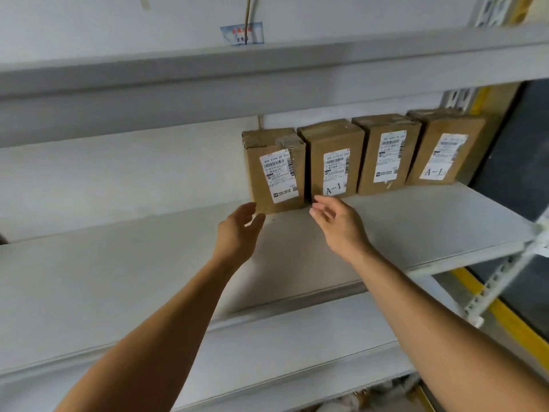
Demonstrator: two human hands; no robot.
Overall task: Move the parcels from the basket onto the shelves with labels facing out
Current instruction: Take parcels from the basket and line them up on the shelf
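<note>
Flanking leftmost parcel [274, 171] base — left hand [237, 230], right hand [338, 224] released, empty.

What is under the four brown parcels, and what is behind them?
The parcels stand on a white shelf board. Behind them a white wall shows beside them; the part directly behind is covered.

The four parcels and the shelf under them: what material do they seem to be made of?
The four parcels, for example the leftmost parcel, look like brown corrugated cardboard with a matte finish; glossy clear tape wrinkles at its top, and white paper labels face out. The shelf appears to be light grey painted metal, judging by its smooth even surface and the perforated upright beside it, though a laminated board is possible.
</note>
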